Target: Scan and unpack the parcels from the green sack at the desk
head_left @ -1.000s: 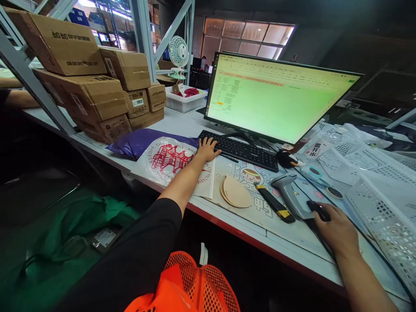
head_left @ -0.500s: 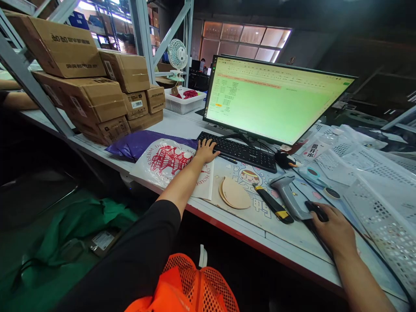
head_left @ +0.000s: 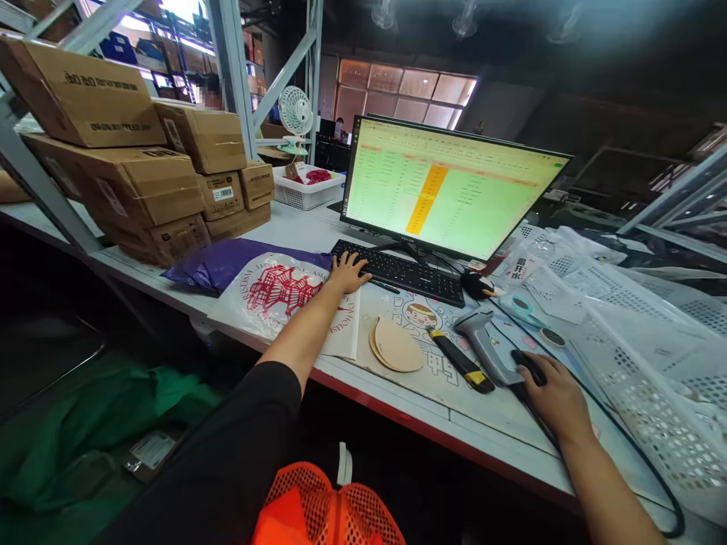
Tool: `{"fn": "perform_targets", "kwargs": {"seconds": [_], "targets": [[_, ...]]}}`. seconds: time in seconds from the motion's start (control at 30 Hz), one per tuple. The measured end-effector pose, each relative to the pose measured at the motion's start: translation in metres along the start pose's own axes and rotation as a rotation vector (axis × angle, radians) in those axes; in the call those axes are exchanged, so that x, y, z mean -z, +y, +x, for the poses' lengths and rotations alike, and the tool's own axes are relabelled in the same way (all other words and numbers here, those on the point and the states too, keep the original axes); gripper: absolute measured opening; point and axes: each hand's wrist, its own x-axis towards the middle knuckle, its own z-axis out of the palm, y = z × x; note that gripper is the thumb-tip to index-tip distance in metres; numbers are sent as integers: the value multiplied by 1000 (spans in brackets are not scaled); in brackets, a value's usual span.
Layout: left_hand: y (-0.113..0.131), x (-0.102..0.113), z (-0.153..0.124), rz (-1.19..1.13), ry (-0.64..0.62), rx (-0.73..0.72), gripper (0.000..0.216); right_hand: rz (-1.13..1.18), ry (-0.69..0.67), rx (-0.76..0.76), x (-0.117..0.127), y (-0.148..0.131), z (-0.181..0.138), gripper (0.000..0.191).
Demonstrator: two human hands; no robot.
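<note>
My left hand (head_left: 347,274) rests with spread fingers on the left end of the black keyboard (head_left: 409,274). Under that forearm lies a white plastic bag with a red print (head_left: 278,291), and a purple bag (head_left: 227,261) is behind it. My right hand (head_left: 553,390) is wrapped over a black computer mouse (head_left: 529,366). Just left of the mouse lies a grey barcode scanner (head_left: 488,348), then a yellow-and-black utility knife (head_left: 463,359) and round beige pieces (head_left: 397,344). The monitor (head_left: 375,178) shows a green spreadsheet with an orange column.
Brown cardboard boxes (head_left: 136,182) are stacked at the left by a metal rack post. A white basket (head_left: 304,189) and a small fan (head_left: 295,111) stand behind. White perforated baskets (head_left: 630,371) and tape rolls (head_left: 552,337) lie at the right. A person (head_left: 210,91) is in the background.
The spreadsheet on the monitor now shows different contents, with an orange column in the middle. The whole view has shifted slightly. Both hands keep their places on the keyboard and the mouse.
</note>
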Motion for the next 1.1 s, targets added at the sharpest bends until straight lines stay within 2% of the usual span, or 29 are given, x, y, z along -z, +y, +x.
{"fn": "perform_targets", "kwargs": {"seconds": [0.4, 0.9, 1.1], "targets": [[1, 1, 0, 13, 5, -6, 60, 29, 16, 22, -6, 5, 2, 62], [3, 2, -2, 12, 45, -26, 57, 11, -8, 11, -5, 6, 4, 64], [2, 0, -2, 4, 79, 4, 64, 9, -17, -29, -5, 3, 2, 67]]}}
